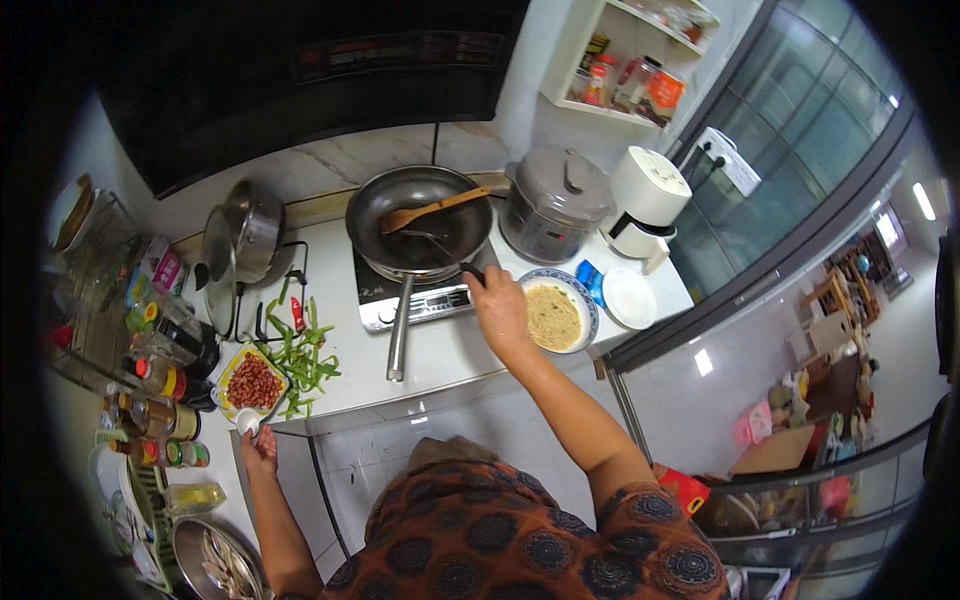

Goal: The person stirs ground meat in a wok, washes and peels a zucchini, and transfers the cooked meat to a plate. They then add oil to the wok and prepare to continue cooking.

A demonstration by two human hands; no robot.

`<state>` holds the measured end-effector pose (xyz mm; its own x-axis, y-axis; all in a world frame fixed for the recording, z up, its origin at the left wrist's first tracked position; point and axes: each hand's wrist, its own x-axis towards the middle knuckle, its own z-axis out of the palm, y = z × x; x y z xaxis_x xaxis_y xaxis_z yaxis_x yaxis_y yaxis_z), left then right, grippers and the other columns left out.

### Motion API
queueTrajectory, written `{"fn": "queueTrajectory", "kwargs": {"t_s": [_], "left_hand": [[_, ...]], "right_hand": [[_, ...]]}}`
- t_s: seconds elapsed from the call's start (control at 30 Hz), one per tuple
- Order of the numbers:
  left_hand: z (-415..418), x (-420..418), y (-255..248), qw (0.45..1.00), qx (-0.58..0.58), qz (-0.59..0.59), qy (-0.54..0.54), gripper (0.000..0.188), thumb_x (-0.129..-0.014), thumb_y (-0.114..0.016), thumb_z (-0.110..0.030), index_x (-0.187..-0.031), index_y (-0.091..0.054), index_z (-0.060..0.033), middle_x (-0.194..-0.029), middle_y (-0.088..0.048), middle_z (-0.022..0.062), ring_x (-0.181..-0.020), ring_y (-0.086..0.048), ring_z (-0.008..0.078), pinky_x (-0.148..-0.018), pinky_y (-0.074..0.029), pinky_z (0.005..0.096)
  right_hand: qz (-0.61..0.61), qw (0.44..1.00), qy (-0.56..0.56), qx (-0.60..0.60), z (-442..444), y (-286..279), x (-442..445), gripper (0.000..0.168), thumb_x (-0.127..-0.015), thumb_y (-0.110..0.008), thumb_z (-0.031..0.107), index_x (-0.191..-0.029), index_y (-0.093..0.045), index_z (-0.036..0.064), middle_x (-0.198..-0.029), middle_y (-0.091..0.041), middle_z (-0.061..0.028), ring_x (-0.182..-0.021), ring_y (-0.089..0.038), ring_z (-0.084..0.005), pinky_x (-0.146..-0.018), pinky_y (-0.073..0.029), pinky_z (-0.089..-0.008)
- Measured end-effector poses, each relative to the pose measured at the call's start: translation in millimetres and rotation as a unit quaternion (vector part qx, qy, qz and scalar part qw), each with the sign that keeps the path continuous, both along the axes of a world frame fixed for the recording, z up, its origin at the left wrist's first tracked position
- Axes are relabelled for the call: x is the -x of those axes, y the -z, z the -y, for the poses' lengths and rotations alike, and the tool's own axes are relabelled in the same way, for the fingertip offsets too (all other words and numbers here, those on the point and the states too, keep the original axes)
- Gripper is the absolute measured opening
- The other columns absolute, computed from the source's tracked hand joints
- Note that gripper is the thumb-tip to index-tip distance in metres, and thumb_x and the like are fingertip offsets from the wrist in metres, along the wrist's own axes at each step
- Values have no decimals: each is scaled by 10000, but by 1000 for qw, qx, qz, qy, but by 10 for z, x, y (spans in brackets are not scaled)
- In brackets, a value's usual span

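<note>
My right hand (498, 304) grips the black handle of a metal utensil (431, 238), whose head is in the dark wok (390, 184). A wooden spatula (431, 211) rests across the same wok, which sits on an induction cooker (375, 300). My left hand (260, 450) is at the counter's front edge, touching a small white round thing (247, 420), perhaps a spoon or little dish; its fingers are partly hidden. Beside it lies a plate of reddish peanuts (256, 380), with cut green peppers (300, 364) on the counter to its right.
A bowl of noodles (553, 311), a white plate (629, 298), a grey electric cooker (556, 202) and a white air fryer (646, 199) stand on the right. Sauce bottles (161, 416), a steel pot (255, 225) and a steel basin (217, 559) are on the left.
</note>
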<state>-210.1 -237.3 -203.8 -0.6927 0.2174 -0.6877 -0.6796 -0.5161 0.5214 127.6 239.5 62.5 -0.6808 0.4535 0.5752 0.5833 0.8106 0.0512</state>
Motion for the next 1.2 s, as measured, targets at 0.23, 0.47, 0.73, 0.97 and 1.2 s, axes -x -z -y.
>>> {"fn": "queueTrajectory", "kwargs": {"t_s": [0.23,0.47,0.73,0.97,1.2], "left_hand": [[-341,-388,-197,995,71,21,-70,467,-932,-539,-348,-1267,-484,-26,-1115,-645,144,-988,-659,251,-824,-564,340],[-630,-1075,-126,989,130,63,-36,384,-924,-545,-301,-1253,-508,-105,-1082,-636,117,-904,-649,224,-784,-563,333],[-1105,-1717,-172,985,149,52,68,296,-918,-538,-260,-1168,-565,-103,-990,-636,94,-831,-621,214,-730,-535,321],[-1505,-2143,-359,975,181,67,107,292,-933,-520,-262,-1182,-567,-115,-918,-638,82,-774,-609,206,-687,-527,329],[-1695,-2374,-425,974,180,56,129,311,-935,-516,-273,-1189,-572,-102,-955,-640,111,-780,-612,223,-674,-536,339]], "right_hand": [[5,998,-28,54,-27,134,39,321,-806,-653,155,-1125,-674,124,-1002,-582,-92,-911,-576,-271,-702,-490,-380],[-225,964,18,142,-794,391,-843,213,-861,-638,124,-1060,-687,63,-1029,-640,-136,-924,-619,-322,-819,-489,-413],[-544,482,346,594,-2262,1714,-2557,199,-942,-560,182,-943,-587,-16,-777,-650,-150,-709,-669,-228,-545,-526,-284],[-703,187,247,640,-2903,2388,-2988,150,-963,-452,98,-944,-542,-20,-753,-624,-114,-582,-612,-169,-542,-563,-261],[-771,203,259,545,-3254,2555,-3343,209,-955,-398,93,-838,-549,7,-727,-636,-97,-536,-588,-163,-514,-554,-281]]}}
